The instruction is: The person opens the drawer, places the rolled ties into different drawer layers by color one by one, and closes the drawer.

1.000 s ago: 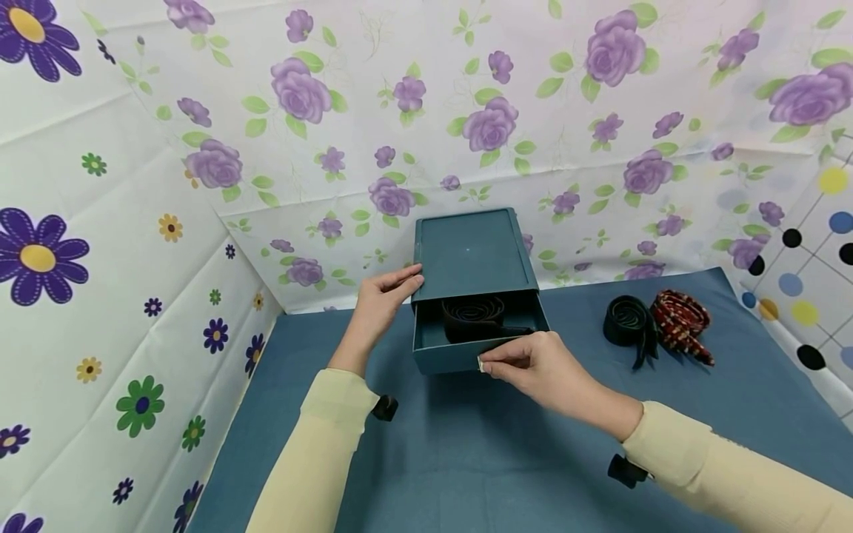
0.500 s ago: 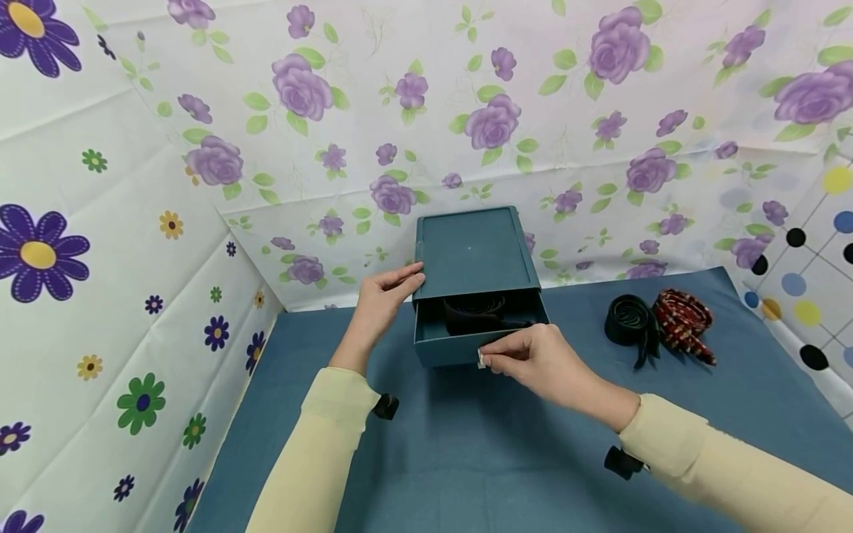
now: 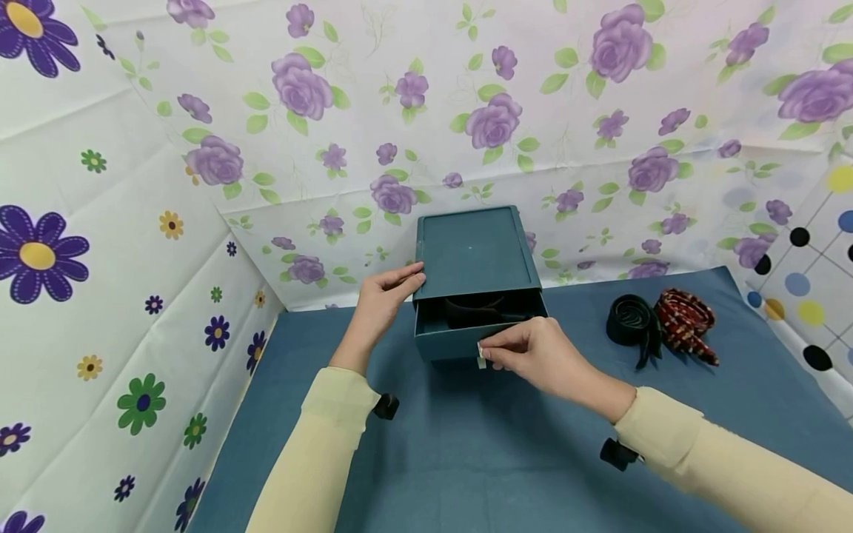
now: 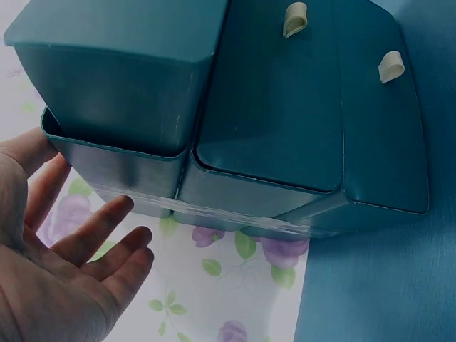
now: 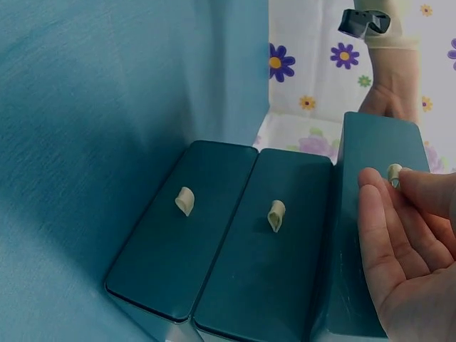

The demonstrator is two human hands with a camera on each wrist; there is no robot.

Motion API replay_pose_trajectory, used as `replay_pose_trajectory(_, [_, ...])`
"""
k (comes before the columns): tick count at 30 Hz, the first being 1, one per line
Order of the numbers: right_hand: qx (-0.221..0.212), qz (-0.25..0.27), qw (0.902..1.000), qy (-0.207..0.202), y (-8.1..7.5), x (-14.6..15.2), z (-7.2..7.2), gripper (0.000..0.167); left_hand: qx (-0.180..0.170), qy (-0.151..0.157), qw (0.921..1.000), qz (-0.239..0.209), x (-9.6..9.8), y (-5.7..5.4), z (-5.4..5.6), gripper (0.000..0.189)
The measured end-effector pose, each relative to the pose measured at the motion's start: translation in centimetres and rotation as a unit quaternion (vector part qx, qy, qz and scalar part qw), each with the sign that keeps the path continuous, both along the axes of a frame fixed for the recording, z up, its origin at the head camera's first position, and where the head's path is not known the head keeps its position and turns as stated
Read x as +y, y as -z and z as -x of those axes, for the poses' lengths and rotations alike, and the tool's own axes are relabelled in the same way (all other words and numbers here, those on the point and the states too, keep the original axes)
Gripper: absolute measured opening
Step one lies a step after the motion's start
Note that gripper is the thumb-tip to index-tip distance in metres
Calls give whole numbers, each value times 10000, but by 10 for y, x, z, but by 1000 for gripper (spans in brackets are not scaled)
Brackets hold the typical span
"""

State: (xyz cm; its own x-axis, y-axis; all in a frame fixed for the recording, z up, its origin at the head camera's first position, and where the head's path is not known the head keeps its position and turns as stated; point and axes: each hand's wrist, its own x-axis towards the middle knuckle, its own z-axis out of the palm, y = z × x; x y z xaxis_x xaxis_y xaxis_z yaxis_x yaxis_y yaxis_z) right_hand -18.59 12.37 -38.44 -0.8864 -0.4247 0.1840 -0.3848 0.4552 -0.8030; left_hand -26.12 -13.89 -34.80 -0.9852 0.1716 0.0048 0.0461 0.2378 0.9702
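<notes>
A dark teal drawer cabinet (image 3: 476, 255) stands against the flowered backdrop, its top drawer (image 3: 446, 344) pulled partway out. Inside that drawer lies a rolled black necktie (image 3: 466, 317), its rear part hidden under the cabinet's top. My right hand (image 3: 536, 352) pinches the small cream pull tab (image 5: 394, 172) on the drawer front between thumb and fingers. At the cabinet's left side, my left hand (image 3: 385, 302) touches the upper edge with extended fingers; in the left wrist view its other fingers (image 4: 107, 221) spread away from the wall.
Two lower drawers with cream tabs (image 5: 276, 215) sit closed beneath. To the right on the blue cloth (image 3: 453, 474) lie a rolled dark green-black necktie (image 3: 629, 320) and a rolled red patterned necktie (image 3: 683, 314). Floral sheets (image 3: 320, 148) rise behind and at the left.
The top drawer has slid further into the cabinet, covering more of the black necktie. My right hand moved inward with the tab, while my left hand stayed at the cabinet's side.
</notes>
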Motion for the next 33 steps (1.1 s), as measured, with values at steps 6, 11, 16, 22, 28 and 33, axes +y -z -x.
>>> replay_pose_trajectory(6, [27,-18,10000,13,0,0,5,18,50,-52,9999,-87,-2,8,6,38])
replay_pose_trajectory(11, [8,-40,10000,54,0,0,9,18,161,-107,9997,-129,-5,22,15,37])
replay_pose_trajectory(16, [6,-24,10000,47,1,0,14,19,291,-139,9994,-85,-5,26,17,37])
replay_pose_trajectory(22, [-61,24,10000,49,1,-1,19,19,285,-132,9995,-24,-5,23,15,37])
replay_pose_trajectory(28, [-99,11,9999,115,1,-1,23,18,107,-49,9999,-120,0,5,3,38])
replay_pose_trajectory(33, [-88,-11,9998,159,2,-1,27,17,97,-40,9999,-59,1,2,0,39])
